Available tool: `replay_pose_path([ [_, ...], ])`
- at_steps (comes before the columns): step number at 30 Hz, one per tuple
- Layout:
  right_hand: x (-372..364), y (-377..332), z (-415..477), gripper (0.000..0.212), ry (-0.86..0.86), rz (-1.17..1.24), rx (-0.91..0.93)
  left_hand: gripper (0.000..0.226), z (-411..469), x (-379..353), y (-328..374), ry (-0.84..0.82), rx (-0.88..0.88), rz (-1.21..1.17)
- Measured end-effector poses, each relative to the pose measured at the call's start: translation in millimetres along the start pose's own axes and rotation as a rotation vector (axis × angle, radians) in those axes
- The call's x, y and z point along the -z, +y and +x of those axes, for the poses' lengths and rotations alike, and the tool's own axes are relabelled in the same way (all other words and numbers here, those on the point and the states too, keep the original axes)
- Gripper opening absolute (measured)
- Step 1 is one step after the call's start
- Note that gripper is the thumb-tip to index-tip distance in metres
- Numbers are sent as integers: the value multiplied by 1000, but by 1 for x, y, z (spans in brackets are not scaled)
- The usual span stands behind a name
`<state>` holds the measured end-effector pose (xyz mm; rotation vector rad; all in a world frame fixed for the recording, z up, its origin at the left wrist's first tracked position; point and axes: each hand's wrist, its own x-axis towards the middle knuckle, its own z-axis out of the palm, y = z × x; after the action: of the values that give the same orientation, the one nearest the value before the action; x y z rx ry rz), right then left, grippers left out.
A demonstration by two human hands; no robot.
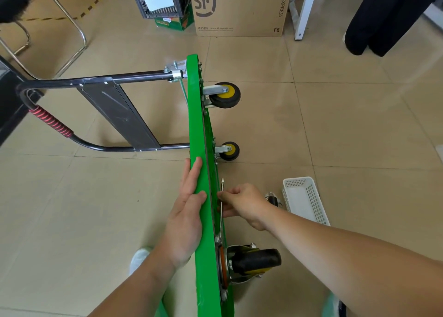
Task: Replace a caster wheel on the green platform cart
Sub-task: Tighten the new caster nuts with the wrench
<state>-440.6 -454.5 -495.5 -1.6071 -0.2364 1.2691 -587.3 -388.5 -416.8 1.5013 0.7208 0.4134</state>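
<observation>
Left hand (187, 211) is laid flat along the top edge of the green platform cart (195, 115), fingers straight, just pressing to steady it. Right hand (244, 204) is on the underside with its fingers pinched round a thin wrench (222, 211) that lies close against the deck; can't make out the bolt itself, it's hidden behind the fingers. The cart is tipped up on its long edge on the tile floor, with the folding handle (96, 79) lying out flat to the left. Three wheels are on: two yellow-hub casters (225, 95) at the far end and a black caster (255, 260) right by the person. What looks like a loose caster (273, 199) sits on the floor just beside a white basket (303, 199). Handling-wise, my guess is the deck is stiff and fairly heavy but tippy balanced like this, so a flat palm on the rim is the right hold. The painted edge looks slick, so don't lean hard. I'd pick up a caster by its metal fork, since the wheel spins and swivels. Small hardware will roll off, hence the basket.
</observation>
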Motion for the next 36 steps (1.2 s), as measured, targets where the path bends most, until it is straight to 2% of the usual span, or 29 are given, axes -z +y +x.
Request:
replay_pose_path([
  [6, 1, -24, -12, 15, 1, -47, 238, 66, -1, -2, 6, 10, 8, -12],
  [11, 8, -37, -35, 8, 116, 76, 390, 65, -4, -5, 11, 38, 19, -10],
  [16, 6, -41, -66, 13, -12, -3, 445, 65, -7, -5, 13, 52, 22, -13],
  [22, -1, -36, -91, 14, -63, -161, 555, 59, -5, -7, 11, 64, 10, -32],
  [26, -2, -33, -94, 17, -81, -251, 584, 61, -6, -6, 11, 71, 9, -13],
  [31, -3, -27, -88, 16, -64, -211, 584, 61, -6, -6, 10, 66, 6, -8],
  [36, 2, -26, -69, 11, -21, -154, 462, 63, -5, -6, 9, 42, 22, -39],
])
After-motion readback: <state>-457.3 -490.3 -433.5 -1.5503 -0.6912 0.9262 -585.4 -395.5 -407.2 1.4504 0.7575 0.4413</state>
